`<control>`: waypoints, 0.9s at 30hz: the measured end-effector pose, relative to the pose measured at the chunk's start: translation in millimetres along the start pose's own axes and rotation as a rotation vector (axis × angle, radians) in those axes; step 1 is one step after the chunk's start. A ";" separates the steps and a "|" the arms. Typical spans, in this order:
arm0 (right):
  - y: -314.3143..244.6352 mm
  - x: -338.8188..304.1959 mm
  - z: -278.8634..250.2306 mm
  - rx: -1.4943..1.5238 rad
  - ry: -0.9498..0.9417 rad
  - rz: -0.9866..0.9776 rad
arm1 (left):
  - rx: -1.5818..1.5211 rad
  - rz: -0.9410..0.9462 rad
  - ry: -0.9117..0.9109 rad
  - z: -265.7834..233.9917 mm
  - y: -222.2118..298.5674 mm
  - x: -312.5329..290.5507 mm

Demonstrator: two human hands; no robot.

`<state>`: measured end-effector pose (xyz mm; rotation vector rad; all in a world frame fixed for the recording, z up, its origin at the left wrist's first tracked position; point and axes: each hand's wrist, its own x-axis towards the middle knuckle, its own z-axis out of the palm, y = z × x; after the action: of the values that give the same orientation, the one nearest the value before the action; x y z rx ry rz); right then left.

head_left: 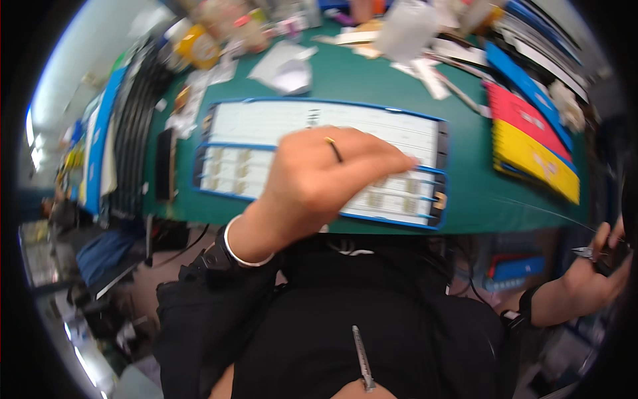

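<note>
My left hand, with a dark ring and a white band at the wrist, hovers over a blue-framed flat board. Its thumb and fingers are pinched together above the board's right half; what is between the tips, if anything, is too small to make out. White sheets with printed marks and rows of small grey-brown patches fill the board. Far to the right, my right hand is closed around a small dark tool with a pointed silvery tip. A fine pale thread runs from near that hand toward the table.
On the green table, red and yellow folders lie right of the board. A black phone-like slab and upright dark files are at the left. Crumpled paper, bottles and clutter line the back.
</note>
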<state>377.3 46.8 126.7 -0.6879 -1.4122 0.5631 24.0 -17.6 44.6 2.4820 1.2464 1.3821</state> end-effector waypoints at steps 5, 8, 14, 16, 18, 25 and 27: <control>68.5 -39.8 96.8 0.329 -0.372 0.365 | 0.550 -0.391 0.023 -81.8 -34.6 -79.1; 84.3 -51.6 148.5 0.328 -0.511 0.376 | 0.646 -0.545 0.041 -106.7 -38.0 -113.9; 87.2 -57.0 202.8 0.268 -0.734 0.512 | 0.703 -0.734 0.028 -125.0 -58.7 -148.7; 90.3 -63.1 209.1 0.237 -0.783 0.550 | 0.740 -0.750 0.029 -124.8 -65.9 -155.8; 92.4 -67.3 213.9 0.257 -0.832 0.560 | 0.802 -0.747 0.003 -125.0 -71.0 -157.3; 86.1 -77.8 223.8 0.173 -0.951 0.530 | 0.802 -0.805 0.267 -121.6 -80.9 -159.4; 92.1 -80.7 221.9 0.181 -0.982 0.471 | 0.731 -0.844 0.324 -124.0 -83.6 -169.6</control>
<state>153.6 73.7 10.5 -0.6157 -2.0616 1.5238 -166.1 -113.4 -31.4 1.5499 2.8116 1.2073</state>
